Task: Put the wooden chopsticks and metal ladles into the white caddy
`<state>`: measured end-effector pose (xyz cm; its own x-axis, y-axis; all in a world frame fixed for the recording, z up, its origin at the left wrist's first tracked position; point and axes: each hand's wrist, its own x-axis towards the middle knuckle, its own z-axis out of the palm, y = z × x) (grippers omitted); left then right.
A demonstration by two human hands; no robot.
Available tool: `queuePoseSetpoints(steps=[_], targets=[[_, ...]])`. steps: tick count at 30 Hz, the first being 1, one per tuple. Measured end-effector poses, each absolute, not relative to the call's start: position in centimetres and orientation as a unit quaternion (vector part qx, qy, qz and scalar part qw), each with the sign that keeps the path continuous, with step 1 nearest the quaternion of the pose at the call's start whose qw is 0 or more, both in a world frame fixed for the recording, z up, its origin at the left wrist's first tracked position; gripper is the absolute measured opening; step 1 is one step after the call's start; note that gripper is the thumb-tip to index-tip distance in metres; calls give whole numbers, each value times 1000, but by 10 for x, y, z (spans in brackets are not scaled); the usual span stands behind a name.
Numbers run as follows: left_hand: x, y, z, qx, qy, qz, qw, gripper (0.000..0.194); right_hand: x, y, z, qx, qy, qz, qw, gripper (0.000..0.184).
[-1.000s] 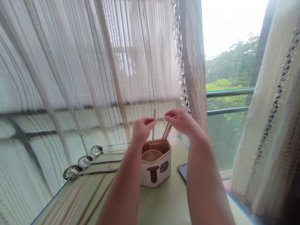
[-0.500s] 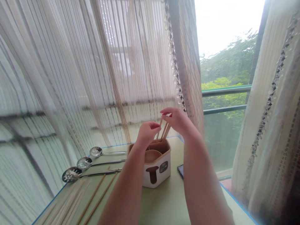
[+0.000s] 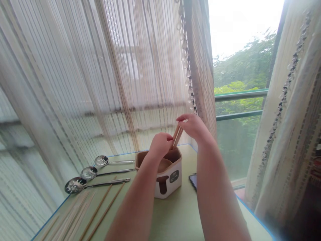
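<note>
right hand (image 3: 192,126) grips chopsticks (image 3: 177,134) near their tops; left hand (image 3: 161,145) pinches lower, just above the holder (image 3: 175,186) rim. lower ends go into holder's back compartment; exact count hard to tell. holder upright on surface (image 3: 180,217), ladles (image 3: 89,173) left of it.

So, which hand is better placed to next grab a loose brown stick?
Probably your left hand: the loose brown sticks lie on that side, while your right hand holds the tops of the leaning sticks in the box.
</note>
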<state>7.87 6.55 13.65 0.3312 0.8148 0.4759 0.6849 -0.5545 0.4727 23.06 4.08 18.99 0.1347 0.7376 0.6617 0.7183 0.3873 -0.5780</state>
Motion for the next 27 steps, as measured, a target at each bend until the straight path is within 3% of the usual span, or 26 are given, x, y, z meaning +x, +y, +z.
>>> queuePoseSetpoints(steps=[3, 9, 16, 27], targets=[[77, 63, 139, 805, 466, 349, 118, 22, 231, 38, 190, -585, -631, 6, 510, 23], [73, 61, 141, 781, 516, 320, 145, 20, 235, 42, 183, -627, -647, 72, 428, 22], [74, 63, 137, 778, 524, 309, 160, 16, 233, 41, 185, -595, -653, 120, 453, 12], [76, 71, 133, 783, 489, 339, 178, 18, 232, 42, 185, -562, -682, 106, 456, 19]])
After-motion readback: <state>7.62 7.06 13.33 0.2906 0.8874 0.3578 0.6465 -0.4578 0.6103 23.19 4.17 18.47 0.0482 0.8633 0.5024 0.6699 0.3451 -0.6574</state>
